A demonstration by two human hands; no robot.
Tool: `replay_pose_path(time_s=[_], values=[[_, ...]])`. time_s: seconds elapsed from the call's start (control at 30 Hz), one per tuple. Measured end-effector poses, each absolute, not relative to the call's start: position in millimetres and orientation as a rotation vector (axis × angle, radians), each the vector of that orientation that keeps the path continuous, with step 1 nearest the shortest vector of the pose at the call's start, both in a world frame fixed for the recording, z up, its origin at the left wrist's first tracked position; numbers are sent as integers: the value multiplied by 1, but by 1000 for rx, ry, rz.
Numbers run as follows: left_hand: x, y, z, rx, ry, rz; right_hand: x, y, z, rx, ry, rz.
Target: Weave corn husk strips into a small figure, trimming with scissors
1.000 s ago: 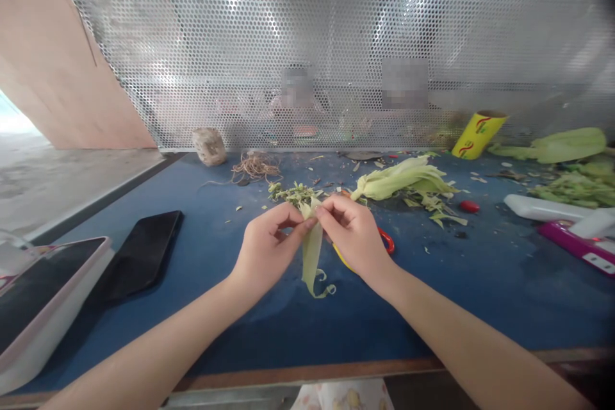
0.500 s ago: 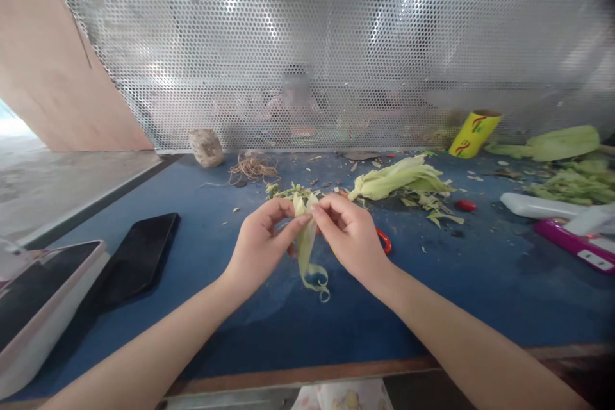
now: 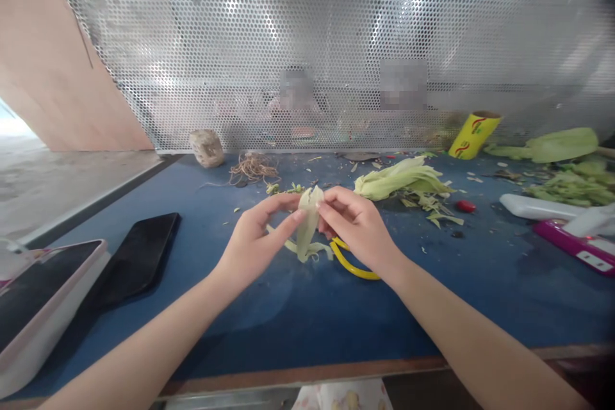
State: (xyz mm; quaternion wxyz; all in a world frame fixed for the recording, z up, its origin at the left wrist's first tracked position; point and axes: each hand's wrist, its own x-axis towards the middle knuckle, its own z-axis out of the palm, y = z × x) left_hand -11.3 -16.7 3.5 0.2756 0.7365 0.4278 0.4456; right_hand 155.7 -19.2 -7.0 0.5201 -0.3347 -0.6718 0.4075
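Both of my hands meet over the middle of the blue table. My left hand and my right hand pinch the same pale green leaf strip between thumb and fingers; its lower end curls down to the table top. A yellow loop, apparently a scissors handle, lies under my right hand, its other end hidden. Just behind my hands lies a small heap of green trimmings.
A leafy green vegetable and scraps lie behind to the right, with a yellow roll, more greens and a white and magenta tool. At left, a black phone and a scale. Perforated metal screen behind; people beyond it.
My hands have lifted the strip slightly away from me and its hanging end has shortened and curled. My right hand has shifted, uncovering the yellow loop beneath it.
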Motion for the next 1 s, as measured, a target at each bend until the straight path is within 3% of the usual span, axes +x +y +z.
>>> replay_pose_path(time_s=[0.47,0.73,1.0], values=[[-7,-20,-8,2453,1350,1256,147,-17,-21,-912,-1709,885],[-7,-23,-13,2765,1395,1454,137,-16,-24,-858,-1335,1263],[-8,-21,-9,2266,1277,1352,142,-15,-21,-796,-1402,1177]])
